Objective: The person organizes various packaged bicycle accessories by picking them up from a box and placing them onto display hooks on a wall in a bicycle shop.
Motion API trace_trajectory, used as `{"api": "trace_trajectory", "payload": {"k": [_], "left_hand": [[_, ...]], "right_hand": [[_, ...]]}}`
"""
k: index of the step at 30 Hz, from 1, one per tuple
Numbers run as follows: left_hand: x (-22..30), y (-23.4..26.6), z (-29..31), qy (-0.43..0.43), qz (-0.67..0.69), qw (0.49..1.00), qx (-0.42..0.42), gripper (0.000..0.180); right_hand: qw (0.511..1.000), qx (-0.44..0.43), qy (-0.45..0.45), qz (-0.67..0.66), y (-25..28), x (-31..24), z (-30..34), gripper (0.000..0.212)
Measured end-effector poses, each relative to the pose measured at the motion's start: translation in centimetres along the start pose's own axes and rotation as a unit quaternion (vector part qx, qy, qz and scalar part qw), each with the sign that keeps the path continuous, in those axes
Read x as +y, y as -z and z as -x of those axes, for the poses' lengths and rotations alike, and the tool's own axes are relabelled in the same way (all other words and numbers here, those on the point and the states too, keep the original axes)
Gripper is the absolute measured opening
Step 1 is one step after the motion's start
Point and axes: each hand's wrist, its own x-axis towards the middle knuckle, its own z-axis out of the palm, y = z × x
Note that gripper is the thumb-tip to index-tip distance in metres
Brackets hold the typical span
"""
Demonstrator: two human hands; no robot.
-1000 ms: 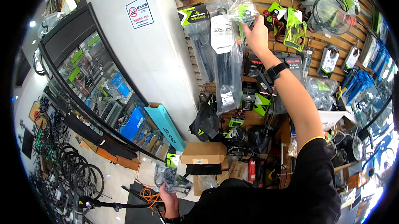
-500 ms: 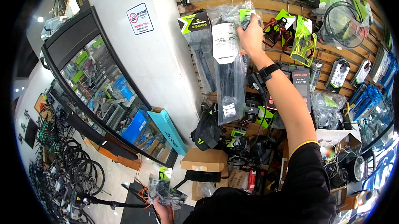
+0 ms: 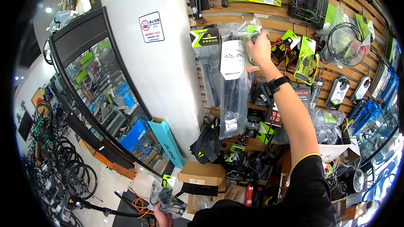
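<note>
My right hand (image 3: 260, 50) is raised to the slatted wall, its fingers closed on a clear plastic bag with a green card (image 3: 253, 30). What lies inside that bag is mostly hidden by the hand. Just left of it hangs a long clear-bagged dark part (image 3: 232, 100) with a white handwritten label (image 3: 232, 60). Low down, my left hand (image 3: 163, 217) grips another clear plastic bag (image 3: 162, 197) with a green header card (image 3: 168, 181); its dark contents cannot be made out. Red-and-black bottle cages (image 3: 287, 50) and a yellow-green bottle cage (image 3: 307, 69) hang right of my right hand.
A white pillar (image 3: 176, 79) stands left of the wooden slats (image 3: 269, 24). Further left is a glass-fronted cabinet (image 3: 105, 84), with a turquoise box (image 3: 167, 145) beside it. Cardboard boxes (image 3: 202, 173) and a black bag (image 3: 206, 142) sit below. Bikes (image 3: 80, 176) line the lower left.
The view has tilted up, so the wall goods appear lower and more shows at the top. Both hands keep hold of their bags.
</note>
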Motion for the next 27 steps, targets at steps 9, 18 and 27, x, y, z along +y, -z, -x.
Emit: {"api": "trace_trajectory", "payload": {"k": [9,18,27], "left_hand": [[-0.5,1.2,-1.5,0.020,0.085,0.996,-0.010,0.042],[0.1,0.2,0.6,-0.001,-0.036,0.999,-0.008,0.039],[0.3,1.1,0.1,-0.027,-0.094,0.995,-0.019,0.041]], "right_hand": [[0.976,-0.150,0.029,0.156,-0.3,0.2,-4.9,0.038],[0.961,-0.202,-0.042,0.183,-0.4,-1.9,-4.4,0.029],[0.978,-0.157,-0.035,0.133,-1.4,-0.4,-2.1,0.040]]}}
